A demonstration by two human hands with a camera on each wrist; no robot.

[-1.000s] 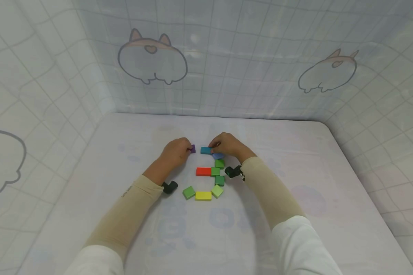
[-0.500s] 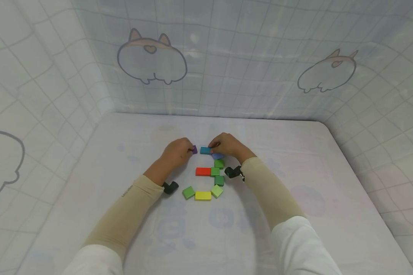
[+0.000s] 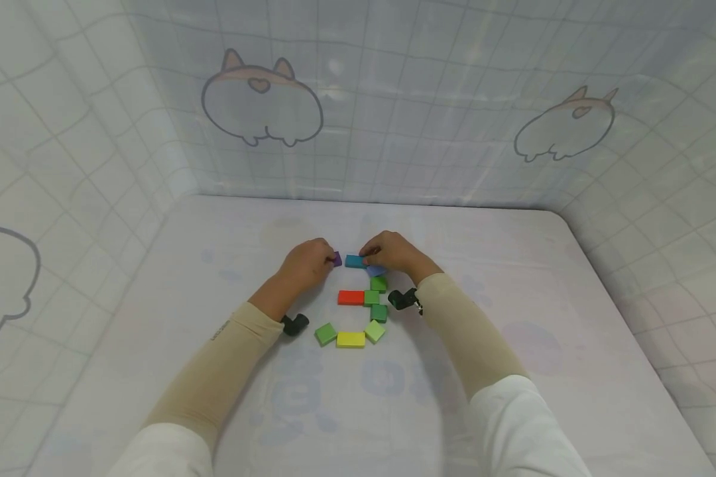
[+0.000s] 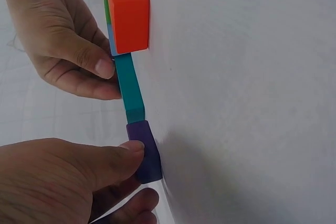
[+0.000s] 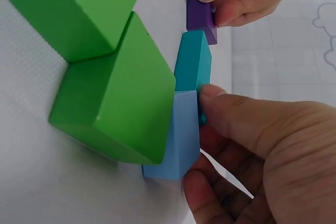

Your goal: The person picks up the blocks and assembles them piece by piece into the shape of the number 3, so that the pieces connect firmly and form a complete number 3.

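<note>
My left hand (image 3: 305, 264) pinches a small purple block (image 4: 148, 163) between thumb and fingers, low over the tabletop or on it. To its right, my right hand (image 3: 395, 252) grips the near end of a teal rectangular block (image 5: 191, 64) with thumb and fingertips. In the head view a narrow gap shows between the purple and teal blocks. A light blue block (image 5: 185, 132) lies against the teal one's right end, partly covered by my right hand. Below it come green blocks (image 3: 378, 284) in a column, with a red block (image 3: 351, 297) reaching left from them.
Nearer to me, a yellow block (image 3: 351, 340) lies between a light green block (image 3: 374, 331) and a tilted green block (image 3: 325, 334). The white-covered table (image 3: 513, 278) meets a patterned fabric wall (image 3: 417, 132) at the back and sides. Dark wrist-worn devices (image 3: 295, 324) sit beside both wrists.
The purple block has moved slightly right in my left hand, closer to the teal block, and turned a little. My right hand keeps its grip on the teal block.
</note>
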